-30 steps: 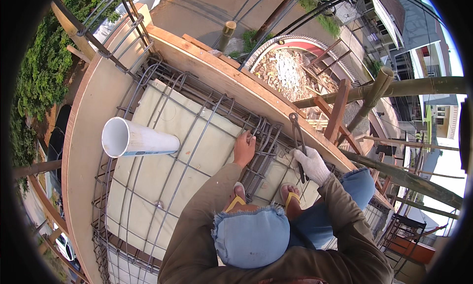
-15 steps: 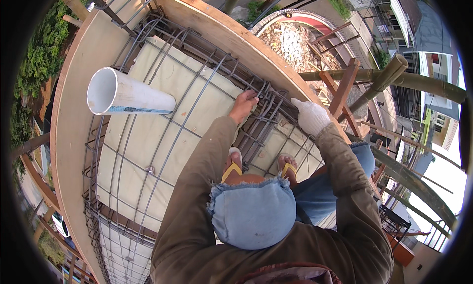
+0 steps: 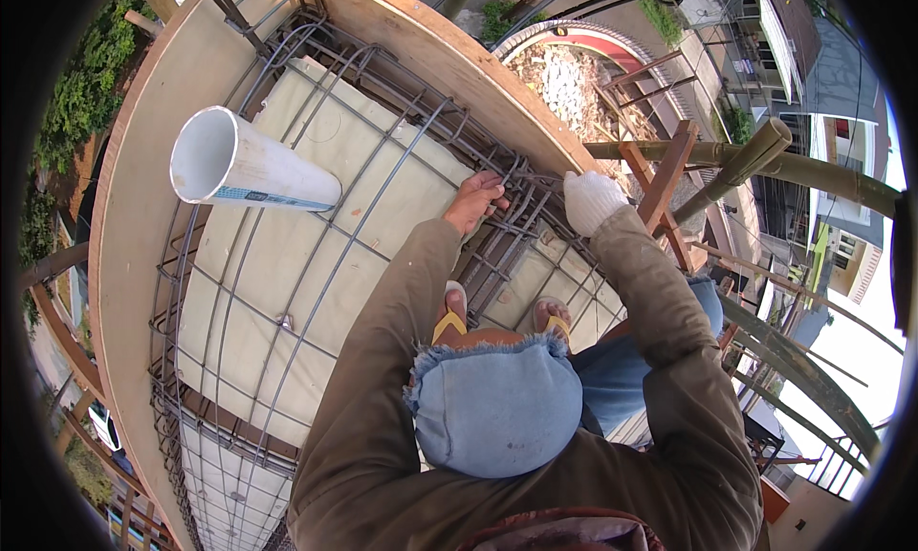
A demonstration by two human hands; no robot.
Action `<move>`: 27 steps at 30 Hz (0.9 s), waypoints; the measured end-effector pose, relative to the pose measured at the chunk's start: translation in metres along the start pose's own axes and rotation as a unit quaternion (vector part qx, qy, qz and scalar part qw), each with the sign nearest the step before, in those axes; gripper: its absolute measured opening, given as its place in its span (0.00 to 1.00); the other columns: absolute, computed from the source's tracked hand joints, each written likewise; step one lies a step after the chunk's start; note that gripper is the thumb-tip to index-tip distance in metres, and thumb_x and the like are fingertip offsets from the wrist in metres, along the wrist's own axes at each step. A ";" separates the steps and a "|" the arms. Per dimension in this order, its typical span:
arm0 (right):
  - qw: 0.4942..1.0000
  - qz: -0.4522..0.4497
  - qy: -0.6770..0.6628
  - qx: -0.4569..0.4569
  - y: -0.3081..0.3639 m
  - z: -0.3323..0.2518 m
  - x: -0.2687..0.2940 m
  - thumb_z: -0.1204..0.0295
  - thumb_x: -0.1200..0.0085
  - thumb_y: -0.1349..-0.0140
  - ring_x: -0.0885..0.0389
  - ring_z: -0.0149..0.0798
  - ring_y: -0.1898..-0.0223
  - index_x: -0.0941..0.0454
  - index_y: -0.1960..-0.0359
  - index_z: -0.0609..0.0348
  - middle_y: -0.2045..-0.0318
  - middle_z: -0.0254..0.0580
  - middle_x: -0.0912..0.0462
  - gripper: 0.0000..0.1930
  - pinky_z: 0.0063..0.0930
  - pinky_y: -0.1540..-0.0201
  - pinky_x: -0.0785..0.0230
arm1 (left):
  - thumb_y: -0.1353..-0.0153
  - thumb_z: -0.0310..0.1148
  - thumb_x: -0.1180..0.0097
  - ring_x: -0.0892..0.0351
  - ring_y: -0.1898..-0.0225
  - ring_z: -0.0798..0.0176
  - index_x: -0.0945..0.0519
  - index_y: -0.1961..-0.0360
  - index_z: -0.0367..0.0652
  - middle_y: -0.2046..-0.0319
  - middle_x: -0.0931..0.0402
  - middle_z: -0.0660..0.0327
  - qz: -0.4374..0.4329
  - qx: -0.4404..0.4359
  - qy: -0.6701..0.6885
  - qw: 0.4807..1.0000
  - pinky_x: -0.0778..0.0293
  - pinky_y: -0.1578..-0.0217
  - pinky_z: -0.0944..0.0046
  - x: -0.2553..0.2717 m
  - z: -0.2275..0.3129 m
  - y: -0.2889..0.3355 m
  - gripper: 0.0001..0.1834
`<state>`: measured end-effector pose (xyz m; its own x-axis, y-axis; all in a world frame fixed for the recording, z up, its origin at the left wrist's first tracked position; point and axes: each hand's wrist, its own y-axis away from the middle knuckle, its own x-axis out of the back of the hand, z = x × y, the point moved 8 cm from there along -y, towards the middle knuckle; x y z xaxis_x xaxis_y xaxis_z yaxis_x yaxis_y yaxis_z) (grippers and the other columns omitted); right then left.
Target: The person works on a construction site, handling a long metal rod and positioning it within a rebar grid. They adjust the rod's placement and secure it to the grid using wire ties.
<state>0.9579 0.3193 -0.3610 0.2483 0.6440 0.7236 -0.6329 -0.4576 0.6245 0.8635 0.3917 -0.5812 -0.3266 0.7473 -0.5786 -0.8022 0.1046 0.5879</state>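
My bare left hand (image 3: 475, 201) is at a crossing of steel reinforcing bars (image 3: 524, 199), its fingers curled in together against the bars. What lies between those fingertips is hidden. Just right of the crossing, my right hand (image 3: 593, 203) in a white knitted glove is closed, beside the inner face of the wooden formwork board (image 3: 478, 59). Whatever it holds, if anything, is too small to make out. Under the bar mesh lie pale cream panels (image 3: 316, 226). A white plastic pipe (image 3: 263, 164) sticks up through the mesh at the left.
My feet in yellow-strapped sandals (image 3: 451, 314) stand among the bars below my hands. A curved plywood side (image 3: 134, 226) bounds the left. Bamboo poles (image 3: 741, 164) and a wooden brace (image 3: 666, 183) stand outside at right, with a street and rubble far below.
The gloved right hand has drawn slightly left, and its outstretched finger has folded in. My left hand stays at the bar crossing with its fingers a little more curled. The whole view has shifted slightly.
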 end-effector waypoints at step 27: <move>0.981 0.054 0.134 0.129 -0.006 -0.050 0.007 0.71 0.46 0.39 0.12 0.44 0.65 0.22 0.60 0.58 0.70 0.41 0.14 0.08 0.46 0.68 0.27 | 0.32 0.27 0.42 0.32 0.77 0.74 0.33 0.33 0.31 0.42 0.23 0.53 0.018 -0.027 0.070 0.997 0.35 0.79 0.70 0.002 -0.009 -0.012 0.28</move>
<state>0.9267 0.3566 -0.3741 -0.0329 0.7055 0.7079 -0.4304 -0.6493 0.6270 0.8675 0.3860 -0.5948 -0.4188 0.6512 -0.6329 -0.8136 0.0406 0.5801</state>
